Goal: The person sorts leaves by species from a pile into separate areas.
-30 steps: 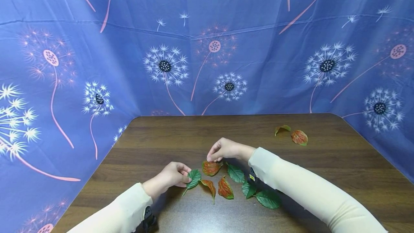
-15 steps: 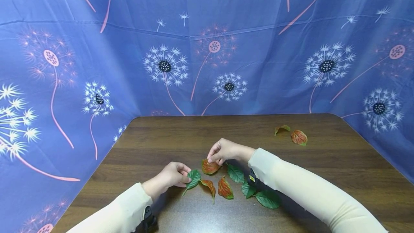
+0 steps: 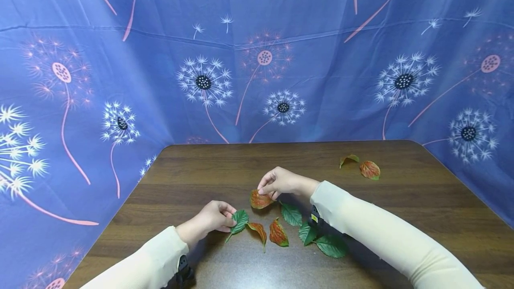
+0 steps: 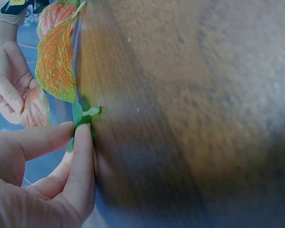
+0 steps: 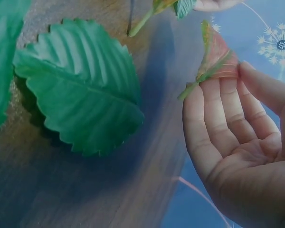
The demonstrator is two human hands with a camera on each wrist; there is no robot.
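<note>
My left hand (image 3: 210,218) pinches a small green artificial leaf (image 3: 240,221) between thumb and fingers at the table's left-centre; in the left wrist view its stem (image 4: 91,112) points out past the fingertips. Farther back, my right hand (image 3: 281,181) holds a red-orange leaf (image 3: 259,200) by its edge, thumb against fingertips. That leaf's green stem (image 5: 190,90) sticks out beside the fingers in the right wrist view. Between and in front of the hands lie a curled orange leaf (image 3: 257,232) and a wider red-orange one (image 3: 278,233).
Three green leaves lie by the right forearm: one (image 3: 291,214) under the wrist, another (image 3: 307,233) nearer, the third (image 3: 331,246) beside the sleeve. At the back right of the brown wooden table (image 3: 217,164) are a curled leaf (image 3: 349,159) and a red one (image 3: 370,170). A blue dandelion-print cloth (image 3: 329,101) hangs behind.
My right hand has raised the red-orange leaf slightly, shifting it back and a little left, away from the green leaf beside it. The left hand keeps its pinch in place.
</note>
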